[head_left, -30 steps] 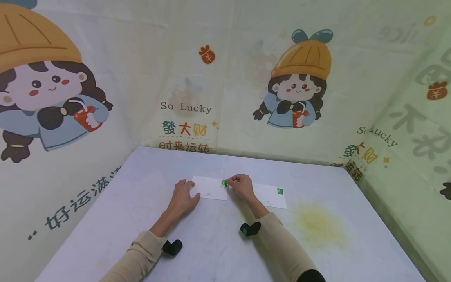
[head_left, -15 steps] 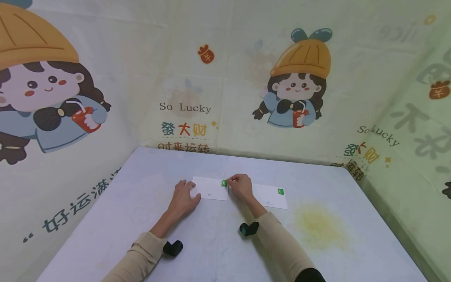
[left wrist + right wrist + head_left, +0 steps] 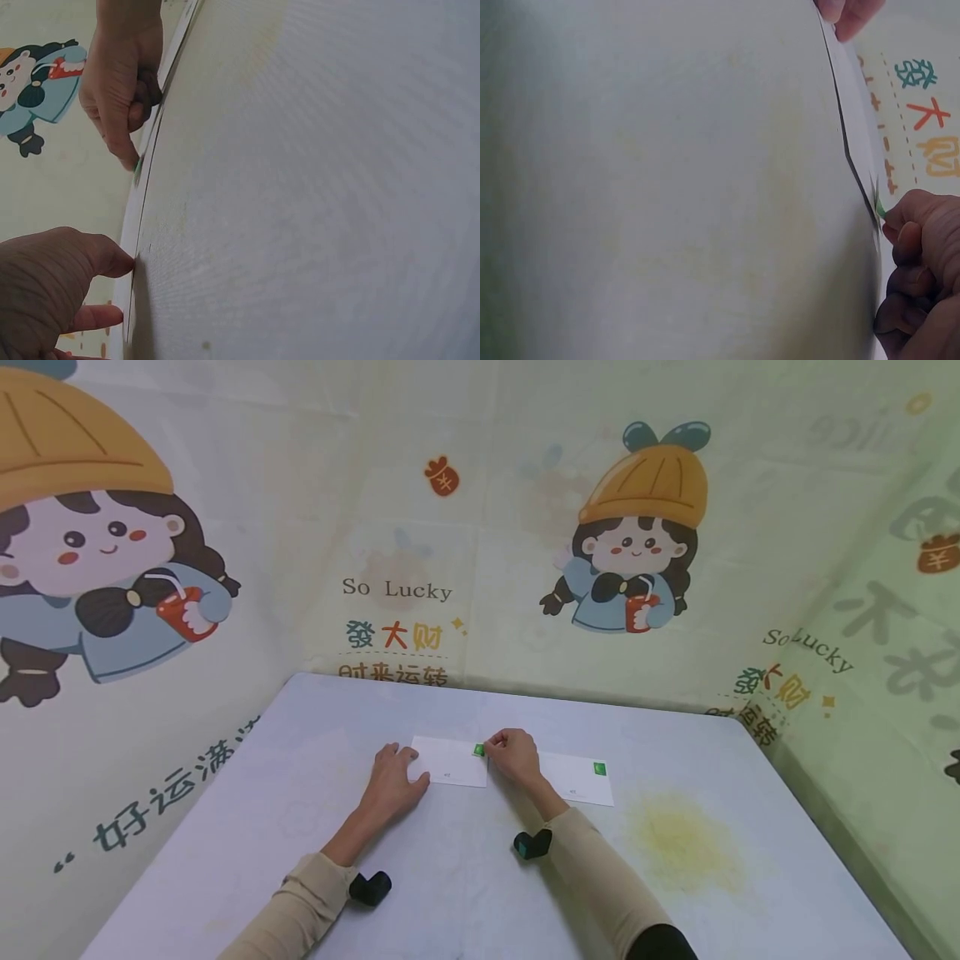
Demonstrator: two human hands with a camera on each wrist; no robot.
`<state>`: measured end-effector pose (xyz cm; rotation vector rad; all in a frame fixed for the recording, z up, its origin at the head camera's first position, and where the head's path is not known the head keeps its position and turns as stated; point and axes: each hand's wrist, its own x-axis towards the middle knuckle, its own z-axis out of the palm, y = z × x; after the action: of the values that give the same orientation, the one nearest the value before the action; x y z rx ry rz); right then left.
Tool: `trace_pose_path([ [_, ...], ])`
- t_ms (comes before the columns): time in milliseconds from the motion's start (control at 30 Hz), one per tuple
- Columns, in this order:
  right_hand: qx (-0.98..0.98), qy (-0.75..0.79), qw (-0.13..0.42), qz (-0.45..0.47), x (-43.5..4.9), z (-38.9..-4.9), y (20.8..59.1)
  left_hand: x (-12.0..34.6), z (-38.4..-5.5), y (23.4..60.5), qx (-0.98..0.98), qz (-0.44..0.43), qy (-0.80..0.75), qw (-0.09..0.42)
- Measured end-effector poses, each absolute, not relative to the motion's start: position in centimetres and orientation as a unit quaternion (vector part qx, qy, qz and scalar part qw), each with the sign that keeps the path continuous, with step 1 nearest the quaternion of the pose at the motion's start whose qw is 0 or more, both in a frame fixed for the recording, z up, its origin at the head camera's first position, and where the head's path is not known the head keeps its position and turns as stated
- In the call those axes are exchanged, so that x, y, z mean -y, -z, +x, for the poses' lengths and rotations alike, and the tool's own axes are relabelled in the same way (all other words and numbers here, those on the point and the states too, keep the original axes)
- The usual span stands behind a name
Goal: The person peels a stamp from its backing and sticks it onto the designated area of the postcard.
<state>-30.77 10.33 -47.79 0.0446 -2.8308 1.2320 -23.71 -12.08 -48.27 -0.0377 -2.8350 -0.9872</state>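
A white envelope [image 3: 452, 763] lies flat on the table, with a small green stamp [image 3: 478, 750] at its upper right corner. My right hand [image 3: 514, 755] pinches the stamp's right edge between thumb and index finger. In the right wrist view a green sliver of the stamp [image 3: 881, 211] shows at the fingertips, and the other fingers are curled in. My left hand [image 3: 390, 781] rests at the envelope's left end, fingers spread, thumb on the lower edge. The left wrist view shows that thumb [image 3: 111, 259] touching the edge. Whether the stamp is stuck down I cannot tell.
A second white envelope [image 3: 581, 782] with a green stamp [image 3: 600, 769] lies to the right, partly behind my right hand. A yellow stain [image 3: 686, 839] marks the white table [image 3: 450, 893]. Printed cloth walls [image 3: 502, 552] stand behind the table and at both sides.
Both hands stay almost where they were. The green stamp shows slightly less beside my right fingertips than one second ago.
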Motion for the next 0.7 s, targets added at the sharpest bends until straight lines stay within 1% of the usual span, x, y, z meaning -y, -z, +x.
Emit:
trace_pose_path([
  [133,0.921,-0.388,0.024,0.027,-10.47,-30.95,47.93,12.06,-23.76,48.37,0.941,-0.018,0.328,0.075],
  [533,0.93,-0.362,0.055,0.044,-10.44,-31.17,48.77,12.03,-23.92,48.53,0.942,-0.019,0.326,0.081],
  [700,0.931,-0.359,0.052,0.042,-10.39,-31.1,48.65,12.02,-23.79,48.45,0.941,-0.021,0.327,0.081],
])
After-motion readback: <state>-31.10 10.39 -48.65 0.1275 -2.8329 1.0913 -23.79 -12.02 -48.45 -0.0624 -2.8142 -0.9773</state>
